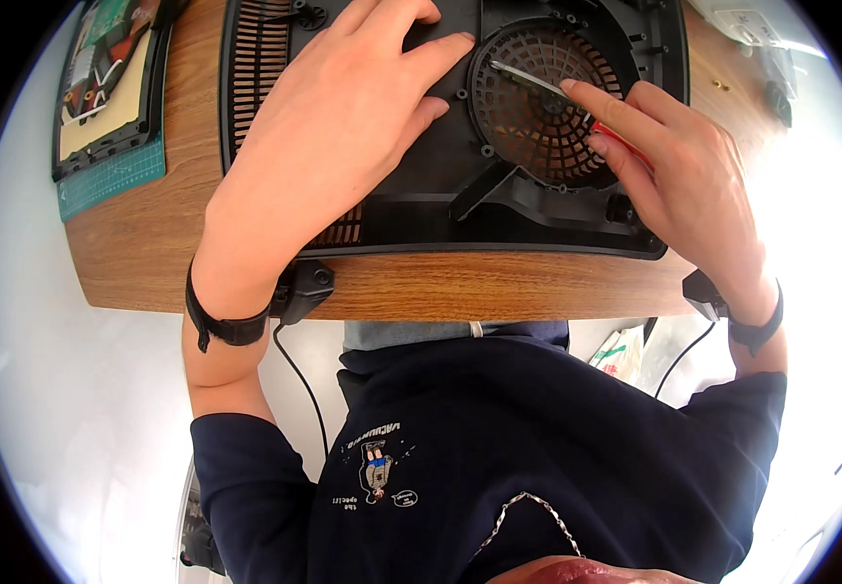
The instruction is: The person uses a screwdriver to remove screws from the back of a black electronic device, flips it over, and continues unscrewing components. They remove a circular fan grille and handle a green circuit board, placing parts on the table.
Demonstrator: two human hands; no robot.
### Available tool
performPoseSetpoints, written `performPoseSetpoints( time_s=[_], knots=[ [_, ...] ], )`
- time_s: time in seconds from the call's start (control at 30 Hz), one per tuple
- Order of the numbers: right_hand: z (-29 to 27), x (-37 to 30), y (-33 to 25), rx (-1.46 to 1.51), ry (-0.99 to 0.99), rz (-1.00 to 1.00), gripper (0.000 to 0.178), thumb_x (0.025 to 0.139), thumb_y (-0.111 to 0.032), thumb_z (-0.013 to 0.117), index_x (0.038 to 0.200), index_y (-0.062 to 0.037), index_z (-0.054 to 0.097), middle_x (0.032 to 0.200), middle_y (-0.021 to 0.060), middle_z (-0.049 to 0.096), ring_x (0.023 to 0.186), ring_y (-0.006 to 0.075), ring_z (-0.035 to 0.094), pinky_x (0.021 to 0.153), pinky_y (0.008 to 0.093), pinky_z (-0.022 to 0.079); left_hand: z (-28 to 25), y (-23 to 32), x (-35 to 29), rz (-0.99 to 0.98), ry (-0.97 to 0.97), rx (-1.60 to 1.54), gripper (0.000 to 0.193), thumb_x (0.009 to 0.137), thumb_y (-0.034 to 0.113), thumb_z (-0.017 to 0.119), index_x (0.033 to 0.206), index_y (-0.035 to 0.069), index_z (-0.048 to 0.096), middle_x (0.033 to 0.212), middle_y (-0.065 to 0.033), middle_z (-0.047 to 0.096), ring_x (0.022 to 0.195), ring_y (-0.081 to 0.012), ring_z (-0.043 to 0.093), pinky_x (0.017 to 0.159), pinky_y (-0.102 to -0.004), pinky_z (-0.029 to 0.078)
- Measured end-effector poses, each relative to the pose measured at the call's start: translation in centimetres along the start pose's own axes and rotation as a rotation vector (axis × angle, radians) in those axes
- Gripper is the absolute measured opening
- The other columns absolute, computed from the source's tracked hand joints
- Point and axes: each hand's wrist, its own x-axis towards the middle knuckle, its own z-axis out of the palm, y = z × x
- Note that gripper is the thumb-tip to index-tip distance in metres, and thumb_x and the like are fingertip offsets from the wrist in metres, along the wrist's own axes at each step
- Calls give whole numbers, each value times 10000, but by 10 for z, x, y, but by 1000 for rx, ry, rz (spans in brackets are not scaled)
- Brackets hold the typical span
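Note:
A black plastic housing (411, 219) lies on the wooden table, with slotted vents and a round fan grille (528, 127). My right hand (684, 156) is closed round the red handle of a screwdriver (538, 82). Its metal shaft slants left over the grille, and the tip is near the grille's upper left rim. My index finger lies along the shaft. My left hand (353, 107) is open, its fingers spread over the housing left of the grille. The top of that hand lies near the picture's edge, and nothing shows in it.
At the far left a dark frame with wires and a circuit board (109, 88) rests on a green cutting mat (114, 180). Small brass parts (721, 86) lie right of the housing, near a dark object (778, 102). The table's front edge (499, 292) runs close below the housing.

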Motion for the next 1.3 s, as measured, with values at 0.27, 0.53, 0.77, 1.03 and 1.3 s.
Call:
performPoseSetpoints(
  time_s=[0.27,0.53,0.77,1.03,1.3],
  knots=[
    [-2,0,-2,38,-11,16,387,962,-93,674,1345,-139,681,793,101,523,655,274,564,621,393,459,0,1,0,-3,-9,24,390,926,81,697,1293,-37,640,1249,-173,525,1176,-315,553,1024,-367,481],
    [-1,-1,-7,13,1,35,389,961,-89,674,1348,-133,678,787,106,523,645,280,557,617,390,459,8,-10,-1,22,-5,25,387,924,80,699,1287,-41,641,1238,-170,528,1171,-314,553,1022,-367,480],
    [-2,-3,-20,-56,-12,39,456,944,-39,639,1388,-146,645,850,108,526,717,302,583,661,412,478,9,-8,-2,24,7,4,382,924,79,698,1280,-47,641,1225,-173,526,1160,-312,555,1014,-368,482],
    [-7,-3,-36,-74,-82,47,503,935,-1,586,1427,-106,587,923,131,534,820,339,598,728,439,483,5,-3,-6,70,67,2,373,929,64,677,1281,-54,640,1208,-188,535,1151,-324,558,1006,-380,488],
    [-11,6,-44,18,-171,101,438,999,-45,489,1431,-46,561,947,168,591,867,383,614,775,478,480,14,-11,-9,104,134,13,369,919,71,681,1266,-51,650,1184,-187,550,1126,-334,570,980,-401,501]
  ],
)
